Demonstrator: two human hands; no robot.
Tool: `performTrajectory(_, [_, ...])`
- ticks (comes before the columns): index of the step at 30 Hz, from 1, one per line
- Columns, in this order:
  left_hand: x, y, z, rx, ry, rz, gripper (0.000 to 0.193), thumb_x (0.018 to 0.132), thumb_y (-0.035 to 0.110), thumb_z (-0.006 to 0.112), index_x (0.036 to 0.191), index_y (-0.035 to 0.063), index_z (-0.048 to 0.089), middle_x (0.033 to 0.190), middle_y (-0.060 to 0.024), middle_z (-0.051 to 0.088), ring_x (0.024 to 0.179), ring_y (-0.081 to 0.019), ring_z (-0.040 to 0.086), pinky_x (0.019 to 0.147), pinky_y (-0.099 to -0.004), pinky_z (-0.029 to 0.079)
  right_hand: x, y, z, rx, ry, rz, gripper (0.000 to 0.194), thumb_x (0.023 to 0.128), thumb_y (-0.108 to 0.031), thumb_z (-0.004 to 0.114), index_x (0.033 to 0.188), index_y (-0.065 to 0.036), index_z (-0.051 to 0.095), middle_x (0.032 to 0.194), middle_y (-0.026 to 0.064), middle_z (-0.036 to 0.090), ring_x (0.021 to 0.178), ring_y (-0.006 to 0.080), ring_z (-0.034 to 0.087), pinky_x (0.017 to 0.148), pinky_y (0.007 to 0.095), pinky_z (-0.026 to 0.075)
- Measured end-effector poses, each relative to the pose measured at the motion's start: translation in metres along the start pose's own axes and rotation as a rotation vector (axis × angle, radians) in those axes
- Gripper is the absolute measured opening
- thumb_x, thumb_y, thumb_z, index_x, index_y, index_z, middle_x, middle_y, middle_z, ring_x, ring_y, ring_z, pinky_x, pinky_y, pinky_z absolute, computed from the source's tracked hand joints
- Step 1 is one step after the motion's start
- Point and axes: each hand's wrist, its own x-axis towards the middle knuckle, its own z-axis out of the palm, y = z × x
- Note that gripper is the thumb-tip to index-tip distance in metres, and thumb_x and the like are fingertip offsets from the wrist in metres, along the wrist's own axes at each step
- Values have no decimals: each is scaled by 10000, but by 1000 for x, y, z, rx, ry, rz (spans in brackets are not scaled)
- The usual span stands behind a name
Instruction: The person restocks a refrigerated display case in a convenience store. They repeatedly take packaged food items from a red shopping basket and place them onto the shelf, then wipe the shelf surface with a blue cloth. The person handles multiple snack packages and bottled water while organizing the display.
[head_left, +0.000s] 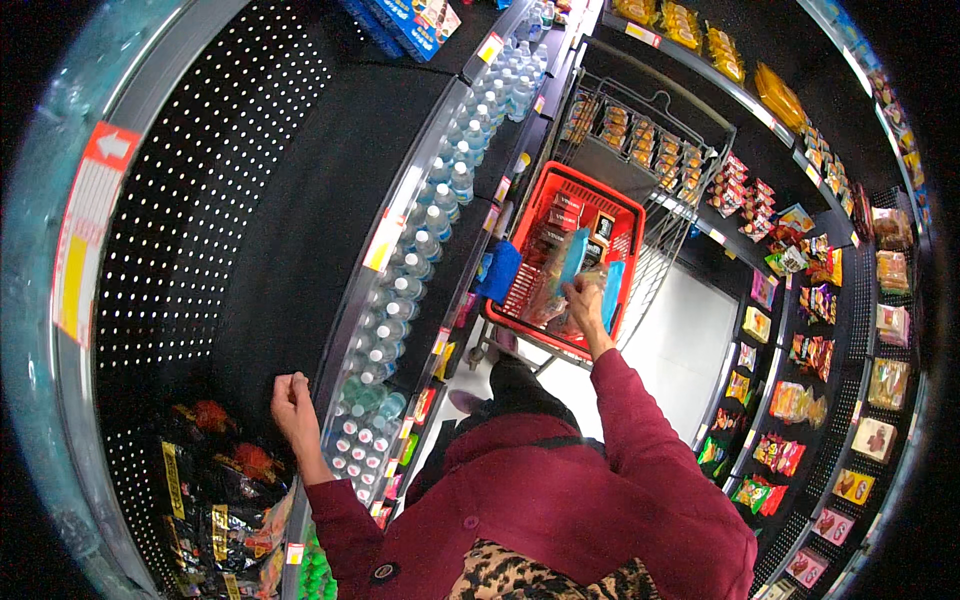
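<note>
My right hand (587, 304) is inside a red plastic shopping basket (637, 247), its fingers curled at a clear plastic package (553, 289) with a blue strip. Small red boxes (564, 217) and dark boxes (602, 227) lie farther back in the basket. The basket rests in a metal shopping cart (656, 277). My left hand (292, 397) is raised at the left shelf's front edge, fingers curled, with nothing visible in it. Beside it stand black bags (225, 517) with gold labels.
Rows of water bottles (416, 262) line the left shelf. A blue cloth-like item (499, 271) hangs between the basket and that shelf. Packaged snacks (814, 352) fill shelves at the right, with packaged buns (643, 142) beyond the cart. White floor (675, 352) shows right of the cart.
</note>
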Motion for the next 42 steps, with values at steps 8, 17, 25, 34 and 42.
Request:
performTrajectory(8, [0,-9,2,-12,33,-13,250,1020,229,649,923,1,623,807,-5,599,753,-115,521,721,-313,455,-29,-153,-101,-123,33,-287,243,928,-167,712,867,16,564,765,121,548,704,233,589,664,391,476])
performTrajectory(17, [-20,31,15,-241,105,110,196,1039,221,664,976,36,660,842,5,627,786,-85,576,706,-271,466,-71,-304,-182,95,72,-654,83,956,-38,703,1006,-14,642,926,63,602,878,170,593,796,309,490])
performTrajectory(25, [-65,107,50,-340,-347,268,750,873,251,854,1496,88,468,1412,-97,629,1149,-180,651,852,-320,523,-82,-401,-166,708,-387,-618,161,1026,-208,709,983,-60,664,936,-22,680,850,52,611,795,231,499])
performTrajectory(34, [-49,103,12,-412,30,229,736,891,327,855,1443,28,470,1273,-201,677,1080,-257,726,804,-358,606,-85,-531,-50,1054,-903,-678,103,1035,-166,680,1012,-66,691,964,-8,711,878,65,633,819,241,483])
performTrajectory(42, [6,83,-28,-386,469,151,495,926,191,812,1305,-21,577,1198,-132,690,959,-176,688,829,-325,547,-55,-593,101,1460,-999,-538,171,949,-123,720,1093,-31,705,1025,59,730,975,205,681,928,335,524])
